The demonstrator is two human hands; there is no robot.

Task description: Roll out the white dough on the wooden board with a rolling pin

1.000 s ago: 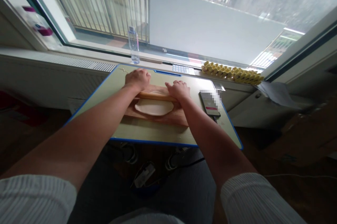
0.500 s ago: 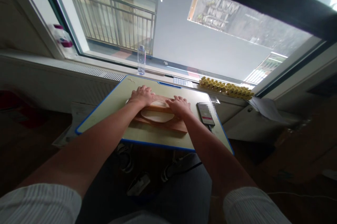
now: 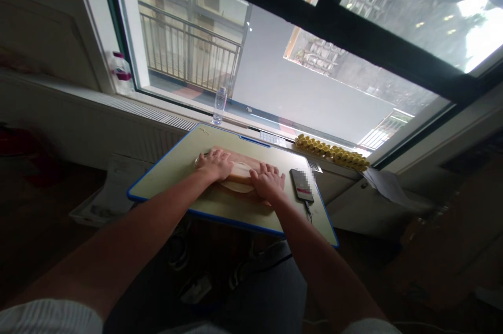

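A wooden rolling pin point(image 3: 241, 179) lies across a pale, rounded sheet of dough point(image 3: 240, 167). Dough shows on both the far and near sides of the pin. Beneath it is a reddish-brown wooden board point(image 3: 257, 160), partly covered by my hands and forearms. My left hand point(image 3: 215, 164) bears down on the pin's left end, fingers curved over it. Over the right end sits my right hand point(image 3: 268, 181), its fingers somewhat apart. Both pin ends are hidden under my hands.
The small blue-edged table point(image 3: 173, 166) stands against the windowsill. A phone point(image 3: 302, 185) with a cable lies at its right. Along the sill are a clear bottle point(image 3: 219, 106), a white keyboard-like object point(image 3: 273, 138) and a yellow egg tray point(image 3: 332, 152). Another bottle point(image 3: 120, 72) stands far left.
My view has tilted up, so the table sits lower in the picture. Both hands have come slightly toward me over the board with the rolling pin.
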